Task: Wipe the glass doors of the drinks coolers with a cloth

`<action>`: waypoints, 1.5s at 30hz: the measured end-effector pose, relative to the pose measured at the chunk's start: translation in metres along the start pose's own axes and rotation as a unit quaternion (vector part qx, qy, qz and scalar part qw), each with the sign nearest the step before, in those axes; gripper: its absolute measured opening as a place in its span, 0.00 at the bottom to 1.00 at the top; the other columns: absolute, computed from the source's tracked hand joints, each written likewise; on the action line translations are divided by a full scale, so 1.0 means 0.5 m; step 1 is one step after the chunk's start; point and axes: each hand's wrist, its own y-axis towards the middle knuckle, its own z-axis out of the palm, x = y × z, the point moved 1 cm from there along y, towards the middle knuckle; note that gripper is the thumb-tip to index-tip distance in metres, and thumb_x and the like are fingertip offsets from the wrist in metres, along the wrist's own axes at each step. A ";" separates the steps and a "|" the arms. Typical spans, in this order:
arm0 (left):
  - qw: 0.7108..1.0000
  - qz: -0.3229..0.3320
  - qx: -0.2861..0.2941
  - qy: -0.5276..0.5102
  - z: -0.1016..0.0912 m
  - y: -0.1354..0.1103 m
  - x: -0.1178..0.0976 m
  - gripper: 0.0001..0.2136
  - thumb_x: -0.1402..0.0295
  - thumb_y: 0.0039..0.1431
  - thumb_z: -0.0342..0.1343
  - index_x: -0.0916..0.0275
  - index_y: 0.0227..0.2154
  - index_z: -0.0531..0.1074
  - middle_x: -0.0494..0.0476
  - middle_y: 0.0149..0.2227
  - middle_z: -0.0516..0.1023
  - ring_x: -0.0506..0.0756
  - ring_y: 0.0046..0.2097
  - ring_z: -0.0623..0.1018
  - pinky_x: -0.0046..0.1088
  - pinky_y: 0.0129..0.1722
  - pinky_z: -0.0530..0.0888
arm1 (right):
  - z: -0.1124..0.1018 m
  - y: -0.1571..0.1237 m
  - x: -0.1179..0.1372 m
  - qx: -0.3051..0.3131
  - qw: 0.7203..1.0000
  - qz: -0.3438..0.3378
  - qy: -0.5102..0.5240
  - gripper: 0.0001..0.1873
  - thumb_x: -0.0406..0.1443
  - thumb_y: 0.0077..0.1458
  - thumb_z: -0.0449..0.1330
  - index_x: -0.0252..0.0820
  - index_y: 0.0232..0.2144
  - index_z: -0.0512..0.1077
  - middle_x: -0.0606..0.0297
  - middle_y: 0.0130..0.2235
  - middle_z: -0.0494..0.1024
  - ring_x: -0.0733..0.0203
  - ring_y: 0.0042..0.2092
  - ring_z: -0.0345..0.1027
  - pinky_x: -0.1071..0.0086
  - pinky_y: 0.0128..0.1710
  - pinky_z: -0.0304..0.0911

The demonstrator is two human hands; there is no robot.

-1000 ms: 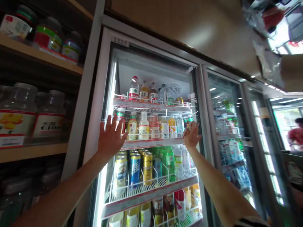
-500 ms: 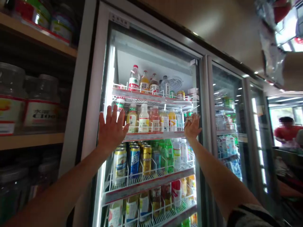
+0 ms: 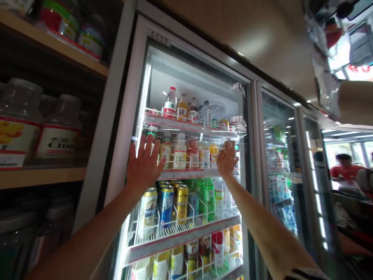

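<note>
Head view: the left hand (image 3: 145,165) lay flat, fingers spread, on the cooler's glass door (image 3: 189,77). The right hand (image 3: 226,157) was bunched against the same pane — whether around anything, I cannot tell. The door looked shut, with the bottles (image 3: 180,153) behind it untouched.

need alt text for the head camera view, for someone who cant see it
A person reaches up to the glass door of a lit drinks fridge: the left hand lies flat, fingers spread, the right hand is curled against the glass. Inside, wire shelves hold bottles and cans; big jars stand on wooden shelves to the left.
</note>
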 end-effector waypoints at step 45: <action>0.991 -0.082 -0.003 0.102 0.023 0.101 -0.046 0.27 0.55 0.62 0.38 0.64 0.60 0.55 0.66 0.65 0.47 0.66 0.66 0.47 0.58 0.59 0.48 | 0.026 0.097 0.010 0.029 0.986 -0.150 0.066 0.24 0.35 0.56 0.45 0.45 0.56 0.59 0.58 0.64 0.53 0.54 0.64 0.45 0.45 0.59 0.41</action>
